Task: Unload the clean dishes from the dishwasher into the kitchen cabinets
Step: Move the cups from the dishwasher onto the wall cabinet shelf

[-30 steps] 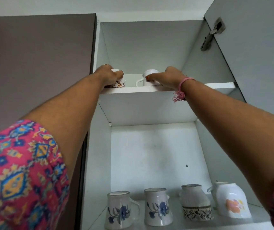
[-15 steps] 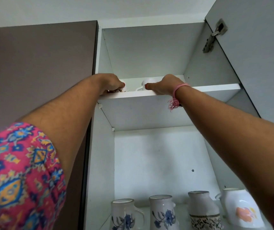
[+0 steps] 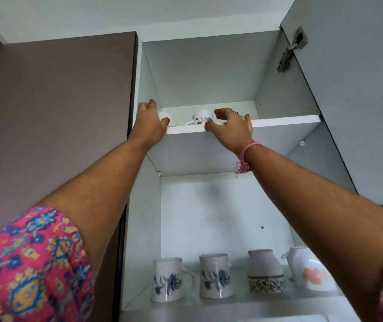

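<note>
Two cups stand on the top shelf (image 3: pixel 278 123) of the open cabinet. On the left is a white cup (image 3: pixel 164 116), mostly hidden behind my left hand (image 3: pixel 151 123). That hand's fingers point up beside the cup and its thumb lies against the cup's front. To the right stands a white cup with a blue flower print (image 3: pixel 200 118), its handle facing left. My right hand (image 3: pixel 231 126) is just right of it at the shelf edge, fingers spread and off the cup.
The lower shelf holds two blue-flowered mugs (image 3: pixel 169 278) (image 3: pixel 216 275), a patterned grey jar (image 3: pixel 265 271) and a white jug with an orange flower (image 3: pixel 308 269). The cabinet door (image 3: pixel 352 89) stands open on the right. A brown closed door (image 3: pixel 58 112) is on the left.
Both hands gripped the cups on the top shelf earlier. Now the fingers have loosened and the right hand has drawn back toward the shelf edge, uncovering the blue-flowered cup.
</note>
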`<state>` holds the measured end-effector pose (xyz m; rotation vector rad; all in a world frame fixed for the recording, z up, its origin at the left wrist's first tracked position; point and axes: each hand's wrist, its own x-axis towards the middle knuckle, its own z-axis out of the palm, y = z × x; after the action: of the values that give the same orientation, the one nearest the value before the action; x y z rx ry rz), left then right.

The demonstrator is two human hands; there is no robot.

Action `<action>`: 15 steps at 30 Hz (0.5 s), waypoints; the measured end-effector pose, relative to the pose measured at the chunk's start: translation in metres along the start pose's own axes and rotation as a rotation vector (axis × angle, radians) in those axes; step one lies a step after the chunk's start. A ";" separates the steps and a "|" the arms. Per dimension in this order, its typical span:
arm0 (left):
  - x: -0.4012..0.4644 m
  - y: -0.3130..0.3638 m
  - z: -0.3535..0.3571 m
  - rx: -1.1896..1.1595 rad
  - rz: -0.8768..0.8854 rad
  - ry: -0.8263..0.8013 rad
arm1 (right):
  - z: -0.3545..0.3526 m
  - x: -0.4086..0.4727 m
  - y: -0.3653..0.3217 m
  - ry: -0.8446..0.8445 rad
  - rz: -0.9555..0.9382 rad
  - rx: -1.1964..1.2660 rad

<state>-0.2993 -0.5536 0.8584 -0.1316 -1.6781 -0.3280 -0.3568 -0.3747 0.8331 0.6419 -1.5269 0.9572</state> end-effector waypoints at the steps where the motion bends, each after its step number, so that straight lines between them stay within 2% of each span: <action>1: -0.012 0.000 -0.001 -0.047 0.025 0.056 | -0.004 -0.009 0.000 0.008 0.000 0.110; 3: -0.041 0.004 -0.002 -0.124 0.071 0.139 | -0.011 -0.031 0.001 0.034 0.017 0.286; 6: -0.091 0.014 -0.003 -0.165 0.135 0.158 | -0.020 -0.071 0.003 0.083 0.052 0.389; 9: -0.143 0.018 -0.006 -0.189 0.141 0.093 | -0.019 -0.121 0.009 0.070 0.067 0.390; 15: -0.223 0.018 -0.032 -0.175 0.032 -0.075 | -0.034 -0.204 0.010 -0.104 0.169 0.401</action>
<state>-0.2338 -0.5228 0.6440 -0.3033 -1.7177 -0.4502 -0.3092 -0.3636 0.6317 0.8658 -1.5090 1.3982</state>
